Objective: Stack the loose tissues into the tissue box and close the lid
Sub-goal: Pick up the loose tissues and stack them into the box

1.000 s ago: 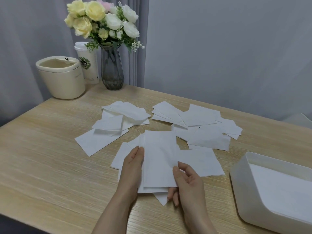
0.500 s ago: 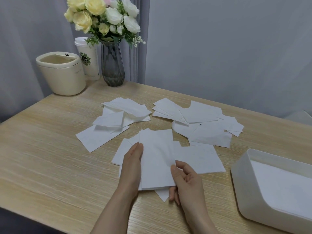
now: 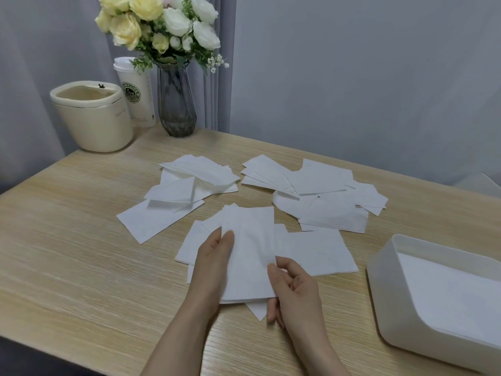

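A grey wall [image 3: 366,77] stands behind the light wooden tabletop [image 3: 67,240]. The open white plastic tissue box [image 3: 385,289] sits at right. Loose white paper tissues [image 3: 320,180] lie scattered mid-table. The left hand [image 3: 212,263] and right hand [image 3: 294,290] each pinch one small stack of tissues [image 3: 250,253].

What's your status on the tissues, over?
Left hand and right hand both pinching one tissue. Other tissues loose on table. Box open at right. Nothing blocking.

tissue box [image 3: 385,294] cut off right, flowers [image 3: 162,25] cropped above
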`<state>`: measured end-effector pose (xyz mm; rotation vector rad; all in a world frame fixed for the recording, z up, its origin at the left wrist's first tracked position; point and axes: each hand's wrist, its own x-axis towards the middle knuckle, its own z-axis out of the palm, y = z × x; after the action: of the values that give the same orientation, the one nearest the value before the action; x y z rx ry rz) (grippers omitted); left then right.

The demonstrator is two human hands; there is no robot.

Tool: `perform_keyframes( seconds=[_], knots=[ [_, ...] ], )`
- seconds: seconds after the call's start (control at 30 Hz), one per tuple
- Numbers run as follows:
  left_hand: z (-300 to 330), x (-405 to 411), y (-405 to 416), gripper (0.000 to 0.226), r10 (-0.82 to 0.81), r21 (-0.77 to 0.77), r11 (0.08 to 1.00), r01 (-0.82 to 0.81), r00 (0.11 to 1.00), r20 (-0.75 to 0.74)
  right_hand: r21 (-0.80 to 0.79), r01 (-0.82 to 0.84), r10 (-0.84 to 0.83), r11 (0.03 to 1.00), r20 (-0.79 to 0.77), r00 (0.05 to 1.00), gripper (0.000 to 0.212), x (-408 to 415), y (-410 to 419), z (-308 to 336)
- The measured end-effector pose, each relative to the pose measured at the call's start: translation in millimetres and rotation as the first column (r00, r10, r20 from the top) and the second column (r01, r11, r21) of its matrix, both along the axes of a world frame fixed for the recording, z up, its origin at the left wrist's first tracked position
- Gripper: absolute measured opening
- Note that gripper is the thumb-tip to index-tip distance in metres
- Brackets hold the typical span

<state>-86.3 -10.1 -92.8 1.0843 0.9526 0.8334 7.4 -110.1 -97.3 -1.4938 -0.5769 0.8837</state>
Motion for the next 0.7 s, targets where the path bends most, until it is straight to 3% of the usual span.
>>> perform_keyframes(
  seconds=[0.2, 0.4, 0.57, 0.7],
  knots=[
    [-1, -3, 4, 0.024, 0.078, -0.01, 0.997, -0.078, 0.997, 0.01, 0.024, 0.055, -0.055, 0.998, 0.002, 0.999, 0.011, 9, -5, 5],
    [-4, -8, 7, 0.022, 0.114, -0.006, 0.993, -0.114, 0.993, -0.001, -0.052, 0.212, -0.182, 0.976, 0.339, 0.923, 0.015, 49, -10, -2],
    [-8, -7, 8, 0.022, 0.118, 0.0, 0.993, -0.118, 0.993, 0.004, -0.229, 0.141, -0.012, 0.963, 0.485, 0.874, 0.029, 72, 3, -2],
    [-9, -7, 6, 0.022, 0.118, 0.0, 0.993, -0.118, 0.993, 0.006, -0.332, 0.057, 0.117, 0.942, 0.481, 0.869, 0.043, 73, 11, 5]
  ],
)
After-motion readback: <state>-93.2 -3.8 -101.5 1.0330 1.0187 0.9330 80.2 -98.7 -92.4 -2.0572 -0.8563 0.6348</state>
